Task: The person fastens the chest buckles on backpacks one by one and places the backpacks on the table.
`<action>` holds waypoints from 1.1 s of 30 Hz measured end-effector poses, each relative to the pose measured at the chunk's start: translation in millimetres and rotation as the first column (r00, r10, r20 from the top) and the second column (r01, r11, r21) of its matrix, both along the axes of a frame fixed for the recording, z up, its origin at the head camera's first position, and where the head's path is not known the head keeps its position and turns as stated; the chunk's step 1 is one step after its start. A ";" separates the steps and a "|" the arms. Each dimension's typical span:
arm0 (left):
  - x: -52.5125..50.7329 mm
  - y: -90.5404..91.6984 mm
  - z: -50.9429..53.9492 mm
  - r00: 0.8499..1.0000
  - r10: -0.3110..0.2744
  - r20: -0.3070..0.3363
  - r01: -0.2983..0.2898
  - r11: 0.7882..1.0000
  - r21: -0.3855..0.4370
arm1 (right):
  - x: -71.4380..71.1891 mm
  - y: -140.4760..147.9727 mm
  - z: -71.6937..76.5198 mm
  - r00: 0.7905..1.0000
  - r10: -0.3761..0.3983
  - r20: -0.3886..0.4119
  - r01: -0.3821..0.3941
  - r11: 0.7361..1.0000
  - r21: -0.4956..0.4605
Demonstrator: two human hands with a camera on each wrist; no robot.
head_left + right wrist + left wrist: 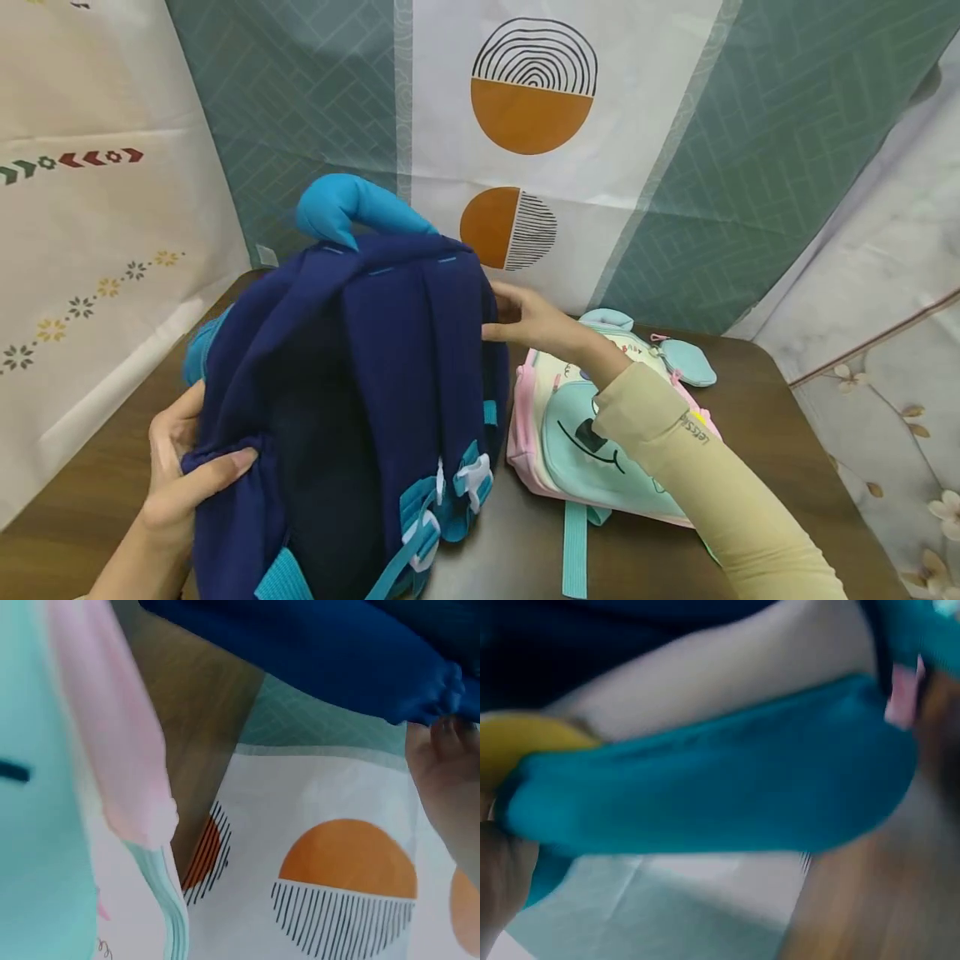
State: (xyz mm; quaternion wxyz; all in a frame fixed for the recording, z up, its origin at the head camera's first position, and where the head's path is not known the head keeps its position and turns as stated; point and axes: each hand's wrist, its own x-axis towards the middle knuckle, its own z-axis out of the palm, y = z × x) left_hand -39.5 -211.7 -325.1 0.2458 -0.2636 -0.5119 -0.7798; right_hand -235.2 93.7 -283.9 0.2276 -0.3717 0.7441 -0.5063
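A navy backpack (315,400) with bright blue trim is held upright on the left, its shoulder straps facing the head camera. My left hand (183,467) grips its lower left side, thumb over the navy fabric. At its upper right edge, my right hand (543,325) holds the side with curled fingers; in the right wrist view the fingertips of that hand (450,772) pinch the navy fabric (322,660). A blurred teal part (720,780) fills the left wrist view, with part of my left hand (506,877) at its left end.
A smaller mint, pink and cream backpack (600,450) with a smiling face lies on the brown table (780,467) under my right forearm. A mint pouch (688,362) hangs off it. Patterned cloths (637,83) hang behind and at both sides.
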 end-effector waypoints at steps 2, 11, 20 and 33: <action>1.1 -6.4 5.9 0.996 0.085 -0.011 -0.086 0.986 -0.140 | 3.7 3.4 -5.6 0.999 -0.032 -0.039 0.031 0.999 -0.020; -18.6 -25.6 16.6 0.729 0.684 -0.027 -0.426 0.422 -0.800 | 47.9 1.0 -9.7 0.909 -0.369 -0.194 0.402 0.899 0.174; -80.4 -41.2 -16.2 0.737 0.672 0.071 -0.237 0.355 -0.905 | 61.2 -16.2 -17.3 0.860 -0.395 -0.324 0.492 0.811 0.317; -137.8 -35.5 -36.0 0.786 0.355 0.507 0.404 0.326 -0.855 | 4.8 -32.3 -41.5 0.821 -0.200 -0.534 0.497 0.710 0.499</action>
